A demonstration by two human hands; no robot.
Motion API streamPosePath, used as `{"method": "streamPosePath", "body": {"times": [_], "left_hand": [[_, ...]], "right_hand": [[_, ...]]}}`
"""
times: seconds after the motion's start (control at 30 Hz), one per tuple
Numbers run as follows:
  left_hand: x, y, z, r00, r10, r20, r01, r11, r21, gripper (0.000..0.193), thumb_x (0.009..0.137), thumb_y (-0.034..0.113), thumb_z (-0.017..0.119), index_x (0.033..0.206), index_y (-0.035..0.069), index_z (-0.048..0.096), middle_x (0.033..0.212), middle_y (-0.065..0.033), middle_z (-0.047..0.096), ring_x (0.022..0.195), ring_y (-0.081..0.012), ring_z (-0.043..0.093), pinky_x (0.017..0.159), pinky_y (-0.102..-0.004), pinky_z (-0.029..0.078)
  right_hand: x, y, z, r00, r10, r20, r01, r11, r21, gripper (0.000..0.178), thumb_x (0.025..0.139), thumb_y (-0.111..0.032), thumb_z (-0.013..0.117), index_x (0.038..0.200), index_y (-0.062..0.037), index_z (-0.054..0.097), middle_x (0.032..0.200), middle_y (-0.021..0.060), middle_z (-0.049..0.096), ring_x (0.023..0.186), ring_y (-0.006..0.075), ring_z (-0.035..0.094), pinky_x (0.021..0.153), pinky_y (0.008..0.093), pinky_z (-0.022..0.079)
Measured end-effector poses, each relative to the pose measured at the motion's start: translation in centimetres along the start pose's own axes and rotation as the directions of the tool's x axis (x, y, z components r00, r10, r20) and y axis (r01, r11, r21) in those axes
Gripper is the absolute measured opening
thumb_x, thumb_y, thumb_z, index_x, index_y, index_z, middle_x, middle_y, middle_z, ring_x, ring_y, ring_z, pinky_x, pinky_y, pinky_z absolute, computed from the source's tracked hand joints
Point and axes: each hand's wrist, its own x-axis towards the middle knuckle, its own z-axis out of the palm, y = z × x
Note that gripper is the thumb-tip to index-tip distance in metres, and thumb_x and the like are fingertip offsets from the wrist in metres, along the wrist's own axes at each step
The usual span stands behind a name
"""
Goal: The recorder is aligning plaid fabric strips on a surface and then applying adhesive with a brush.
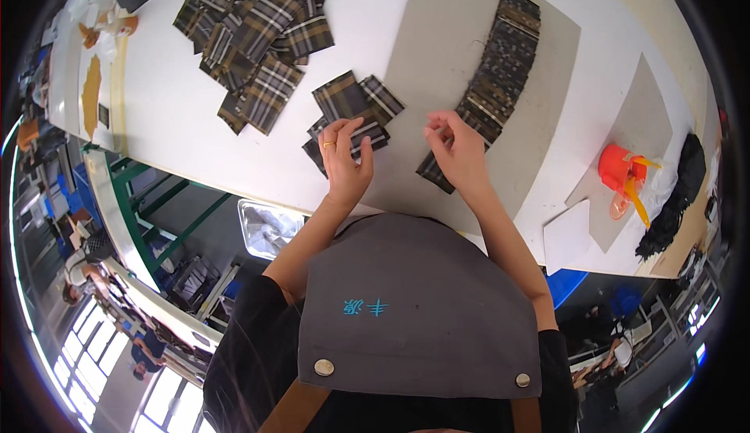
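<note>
My left hand (346, 163) rests over a small loose group of plaid fabric pieces (341, 97), brown, black and white. Its fingers are bent and its thumb stands apart, on or just above a striped piece. To the right, my right hand (462, 155) hovers at the near part of a long row of overlapping plaid pieces (504, 62). Its fingers curl loosely with a gap at the thumb, and nothing shows between them. The row lies fanned in a slight curve on a grey board (426, 38). Whether either hand touches cloth underneath is hidden.
A large heap of plaid pieces (250, 34) lies at the far left of the white table (164, 112). On the right are a red container (617, 165) with yellow handles, a white card (568, 236) and black cloth (676, 202). A lined bin (269, 230) stands below the table edge.
</note>
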Motion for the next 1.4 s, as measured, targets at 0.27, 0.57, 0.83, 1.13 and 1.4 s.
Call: {"method": "streamPosePath", "body": {"times": [0.27,0.57,0.83,1.13,1.4], "left_hand": [[-1.7,-3.8,-1.0,0.995,-0.097,-0.027,0.099,0.988,0.119,0.049,0.089,0.006,0.064,0.133,-0.007,0.047,0.126,-0.0233,0.055,0.117,-0.0403,0.05,0.104,-0.0503,0.038],[-2.6,-3.7,-1.5,0.989,-0.15,0.013,0.146,0.977,0.156,0.034,0.094,0.006,0.054,0.127,-0.004,0.058,0.135,-0.0217,0.052,0.128,-0.0392,0.041,0.108,-0.0491,0.034],[0.5,5.0,0.1,0.759,-0.194,0.622,0.538,0.724,-0.431,0.046,0.095,0.016,0.064,0.138,0.003,0.052,0.113,-0.0167,0.065,0.09,-0.0302,0.064,0.08,-0.0376,0.052],[-0.8,6.0,5.9,0.888,0.026,0.46,0.177,0.902,-0.393,0.044,0.092,0.007,0.065,0.135,0.012,0.057,0.099,-0.013,0.067,0.077,-0.0311,0.066,0.067,-0.0392,0.053],[-0.5,5.8,7.7,0.89,0.073,0.451,0.064,0.958,-0.28,0.029,0.093,0.008,0.064,0.121,0.014,0.067,0.095,-0.0095,0.065,0.079,-0.0303,0.064,0.07,-0.0414,0.053]], "right_hand": [[6.8,-1.3,11.1,0.982,-0.059,0.18,0.12,0.929,-0.351,0.039,0.085,-0.022,0.076,0.116,-0.0039,0.062,0.095,0.0106,0.072,0.077,0.0242,0.068,0.07,0.0354,0.053],[6.0,-2.8,0.1,0.983,0.146,-0.109,-0.054,0.808,0.587,0.011,0.093,-0.014,0.072,0.091,-0.0039,0.069,0.074,-0.0046,0.061,0.065,0.0023,0.051,0.06,0.0202,0.039],[-7.3,2.6,-1.7,0.938,0.345,0.041,-0.329,0.846,0.42,0.014,0.095,-0.014,0.071,0.093,-0.0024,0.065,0.073,-0.0029,0.061,0.064,0.0035,0.053,0.057,0.0213,0.043],[-8.7,5.0,-1.8,0.938,0.179,-0.298,-0.143,0.98,0.138,0.066,0.089,-0.003,0.071,0.149,-0.0074,0.042,0.079,0.0024,0.061,0.067,0.0113,0.061,0.063,0.0272,0.052],[-8.0,5.8,-2.6,0.975,0.052,-0.216,-0.099,0.973,-0.21,0.058,0.088,-0.008,0.072,0.143,-0.0155,0.053,0.082,0.0065,0.064,0.064,0.0179,0.063,0.061,0.0309,0.052]]}}
